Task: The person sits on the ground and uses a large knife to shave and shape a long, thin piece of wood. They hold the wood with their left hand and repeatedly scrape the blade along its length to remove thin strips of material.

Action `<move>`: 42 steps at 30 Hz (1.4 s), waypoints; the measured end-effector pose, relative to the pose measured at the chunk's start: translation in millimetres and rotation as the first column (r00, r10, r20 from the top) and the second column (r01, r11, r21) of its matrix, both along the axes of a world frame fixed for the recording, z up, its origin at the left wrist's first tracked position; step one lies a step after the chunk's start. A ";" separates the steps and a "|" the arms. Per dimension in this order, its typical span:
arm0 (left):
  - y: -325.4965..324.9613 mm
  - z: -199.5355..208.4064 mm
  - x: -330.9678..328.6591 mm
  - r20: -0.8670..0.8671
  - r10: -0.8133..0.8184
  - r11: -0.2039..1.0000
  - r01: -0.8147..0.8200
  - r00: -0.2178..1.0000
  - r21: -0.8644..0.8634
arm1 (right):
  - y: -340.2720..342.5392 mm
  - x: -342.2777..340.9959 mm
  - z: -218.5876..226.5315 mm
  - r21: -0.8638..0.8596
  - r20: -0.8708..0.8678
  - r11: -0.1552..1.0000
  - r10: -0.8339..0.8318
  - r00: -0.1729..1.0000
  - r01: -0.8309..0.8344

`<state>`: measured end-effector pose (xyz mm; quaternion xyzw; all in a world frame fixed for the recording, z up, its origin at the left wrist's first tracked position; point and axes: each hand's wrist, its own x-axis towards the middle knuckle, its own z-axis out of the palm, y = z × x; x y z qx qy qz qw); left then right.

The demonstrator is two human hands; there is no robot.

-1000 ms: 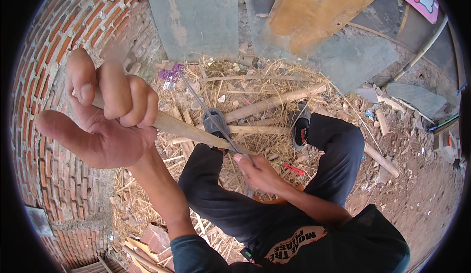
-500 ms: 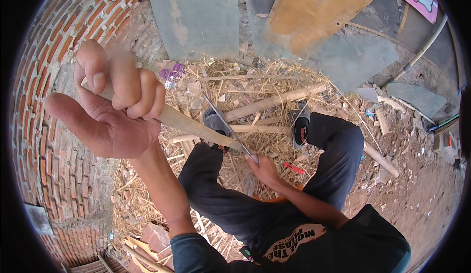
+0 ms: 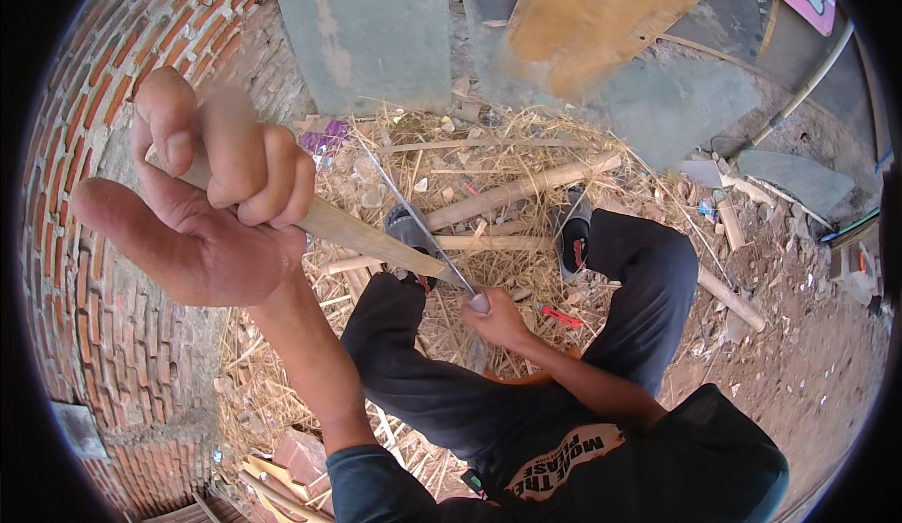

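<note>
My left hand (image 3: 221, 185), raised close at the left, has its fingers curled round a flat split bamboo strip (image 3: 371, 239); the thumb sticks out away from it. The strip slants down and right to end in front of my right hand (image 3: 496, 319). That hand is closed on the handle of a long thin knife (image 3: 402, 192), whose blade points up and left past my shoe. The blade meets or crosses the strip near its lower end; whether it cuts into it I cannot tell.
Straw-like shavings (image 3: 507, 283) cover the ground between my feet. A bamboo pole (image 3: 526, 189) lies across there. A small red tool (image 3: 561, 316) rests by my right hand. The brick wall (image 3: 113, 307) rises at left; grey panels (image 3: 366, 34) lean at the back.
The knife has swung, its tip now further up and left, and my right hand has shifted slightly left. My left hand has moved slightly left, still gripping the strip.
</note>
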<state>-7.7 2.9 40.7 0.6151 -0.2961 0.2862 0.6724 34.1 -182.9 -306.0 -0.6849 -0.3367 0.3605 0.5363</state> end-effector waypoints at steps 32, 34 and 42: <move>2.9 3.7 -2.8 -0.036 0.081 0.995 -0.083 0.996 -0.061 | -60.6 -34.5 -245.1 -0.269 0.057 0.959 -0.080 0.995 0.092; -0.4 3.0 -6.3 -0.040 0.100 0.993 -0.102 0.994 -0.059 | -67.5 -34.6 -235.9 -0.314 -0.038 0.948 -0.060 0.997 0.045; 9.3 -4.0 4.8 -0.144 0.329 0.937 -0.341 0.933 -0.072 | -61.6 -26.5 -252.3 -0.319 0.123 0.945 -0.031 0.992 0.069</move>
